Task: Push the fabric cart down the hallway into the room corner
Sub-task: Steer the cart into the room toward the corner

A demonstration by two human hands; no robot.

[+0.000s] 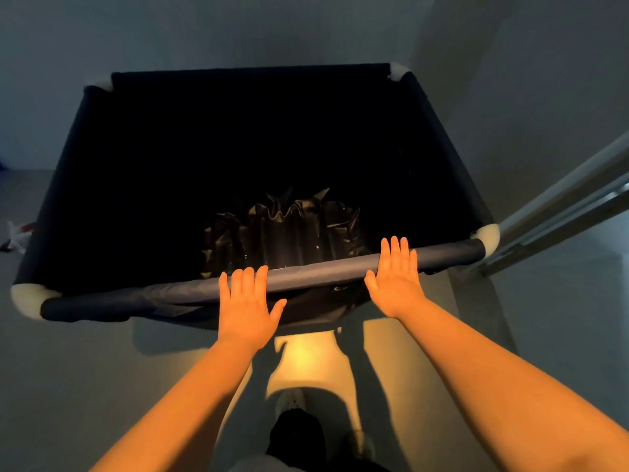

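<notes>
The fabric cart [112, 172] stands on the pale floor [68, 386] directly in front of the person, its far rim close to a grey wall [272, 28] and its right side near a second wall [544, 80], so it sits in or just at a room corner. It is a deep, dark, open-topped bin with 4 white rounded corner caps [29, 298] joining fabric-covered rails. Inside, the walls are almost black; at the bottom lies a crumpled dark glossy sheet [289, 229], folded into ridges that catch some light. Whether anything else is in the cart cannot be told, since the rest of the interior is in shadow.

The left hand [246, 303] lies palm down over the near rail [320, 272], its fingers [248, 277] straight and held close together, thumb angled out to the side. The right hand [394, 277] rests flat on the same rail farther right, fingers [394, 248] extended and close together, reaching past the rail's far edge. Neither hand is wrapped around the rail; both are flat and open.

To the right of the cart a light metal door frame or track [561, 212] runs diagonally. Below the forearms, a white shoe [291, 400] and a dark trouser leg [296, 437] show on a warm-lit patch of floor. A small unclear item [17, 235] lies on the floor at the far left.
</notes>
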